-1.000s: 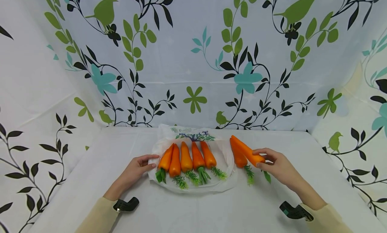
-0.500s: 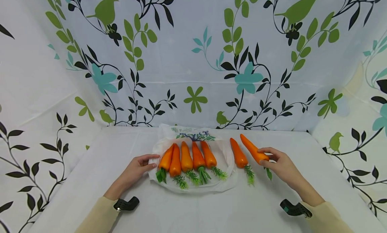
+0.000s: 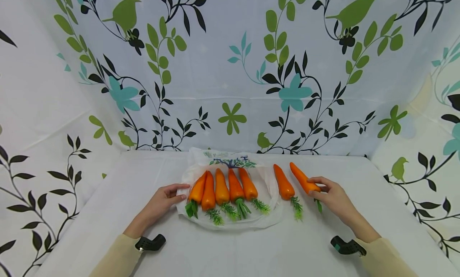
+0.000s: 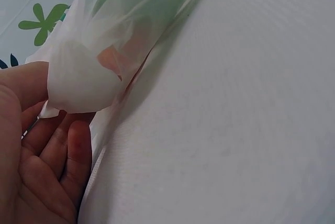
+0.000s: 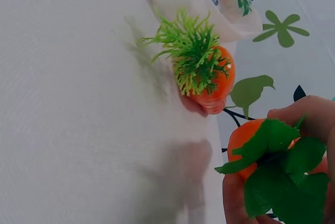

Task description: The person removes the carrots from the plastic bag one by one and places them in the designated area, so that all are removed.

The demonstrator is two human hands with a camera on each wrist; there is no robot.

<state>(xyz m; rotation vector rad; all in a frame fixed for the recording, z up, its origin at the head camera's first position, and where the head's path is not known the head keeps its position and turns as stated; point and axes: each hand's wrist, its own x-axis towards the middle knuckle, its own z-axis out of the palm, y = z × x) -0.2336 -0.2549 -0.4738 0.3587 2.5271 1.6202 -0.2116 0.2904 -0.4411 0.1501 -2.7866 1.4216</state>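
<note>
My left hand [image 3: 163, 201] pinches the left edge of a thin white plastic bag [image 3: 223, 222]; in the left wrist view the bag [image 4: 84, 77] is bunched between thumb and fingers. Several orange toy carrots lie side by side on the bag, such as the middle carrot [image 3: 221, 187], their green tops toward me. My right hand [image 3: 330, 195] grips the thick end of another carrot [image 3: 300, 176], its tip pointing away and left. Broad green leaves [image 5: 285, 174] of this carrot stick out past the fingers in the right wrist view. Just left of it lies a carrot [image 3: 284, 182] with feathery greens.
Everything lies on a white table [image 3: 230, 253] with its far edge against a patterned curtain [image 3: 201, 69]. A tree print [image 3: 231, 162] shows on the bag's far part. Black wrist cameras [image 3: 151, 242] sit on both forearms.
My right hand has moved the held carrot to the right, off the neighbouring carrot it overlapped, then slightly lower. The left hand and the bag stay where they were.
</note>
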